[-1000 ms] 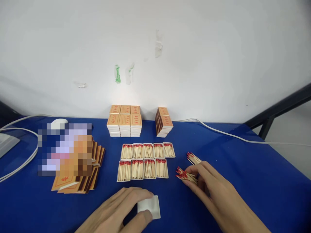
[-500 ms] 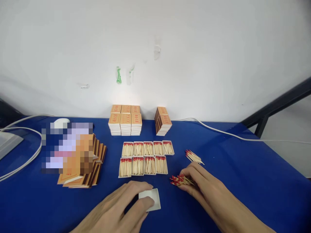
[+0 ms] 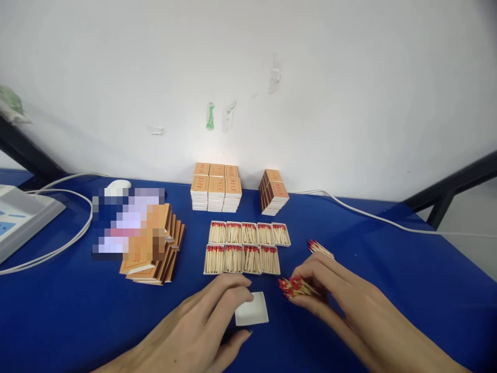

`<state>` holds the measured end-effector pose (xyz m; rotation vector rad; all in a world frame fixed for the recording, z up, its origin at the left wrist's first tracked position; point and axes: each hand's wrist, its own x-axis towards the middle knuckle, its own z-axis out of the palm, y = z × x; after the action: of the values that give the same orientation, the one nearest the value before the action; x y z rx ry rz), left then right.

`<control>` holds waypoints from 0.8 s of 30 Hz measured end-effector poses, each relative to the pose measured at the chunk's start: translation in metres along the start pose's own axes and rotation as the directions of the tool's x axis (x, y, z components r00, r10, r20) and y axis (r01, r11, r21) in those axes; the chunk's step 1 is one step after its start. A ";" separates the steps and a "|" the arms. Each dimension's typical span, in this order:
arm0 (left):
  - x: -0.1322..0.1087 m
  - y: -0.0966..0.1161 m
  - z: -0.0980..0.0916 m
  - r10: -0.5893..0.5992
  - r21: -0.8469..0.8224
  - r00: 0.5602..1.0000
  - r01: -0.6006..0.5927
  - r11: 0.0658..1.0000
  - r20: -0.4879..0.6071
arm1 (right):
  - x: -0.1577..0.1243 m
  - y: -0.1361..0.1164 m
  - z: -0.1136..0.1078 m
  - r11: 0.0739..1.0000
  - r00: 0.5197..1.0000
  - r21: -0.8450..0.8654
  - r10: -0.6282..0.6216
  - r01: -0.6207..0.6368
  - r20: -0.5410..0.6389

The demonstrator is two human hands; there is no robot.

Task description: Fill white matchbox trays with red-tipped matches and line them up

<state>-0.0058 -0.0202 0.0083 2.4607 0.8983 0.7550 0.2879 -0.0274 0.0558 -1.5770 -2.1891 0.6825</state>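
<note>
A bunch of red-headed matches (image 3: 297,287) is pinched between the thumb and fingers of my right hand (image 3: 336,295), heads pointing left. My left hand (image 3: 209,316) is open around an empty white matchbox tray (image 3: 252,310); a fingertip reaches over its upper left edge, and the thumb lies just below it, apart. Beyond the hands, two rows of filled matchbox trays (image 3: 243,260) stand side by side, match heads facing the wall. A small loose pile of matches (image 3: 320,248) lies behind my right hand, partly hidden by it.
Stacked matchboxes (image 3: 216,194) stand against the wall, with a smaller stack (image 3: 274,191) to their right. More matchbox sleeves (image 3: 171,254) lean in a heap at left, by a pixelated area. A white mouse (image 3: 118,186), a grey device (image 3: 23,223) and a cable (image 3: 373,223) are also on the blue table.
The camera view has swung left, bringing the grey device into sight. My left thumb has spread away from the tray, and its fingers have drawn back toward the tray's edge. My right hand still holds the matches.
</note>
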 end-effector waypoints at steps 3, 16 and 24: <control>-0.001 -0.001 0.002 -0.052 -0.063 0.998 0.050 0.997 -0.021 | 0.006 -0.013 0.009 0.995 0.992 -0.044 -0.084 0.088 0.093; -0.002 -0.005 0.005 -0.098 -0.114 0.995 0.094 0.989 -0.031 | 0.027 -0.028 0.052 0.657 0.833 -0.515 -0.471 0.550 0.290; -0.004 -0.004 0.006 -0.060 -0.032 0.996 0.058 0.998 -0.065 | 0.033 -0.019 0.016 0.981 0.928 0.149 -0.167 0.124 0.333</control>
<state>-0.0067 -0.0211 0.0001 2.3843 0.9725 0.8276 0.2541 -0.0041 0.0543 -1.2931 -2.4220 1.0959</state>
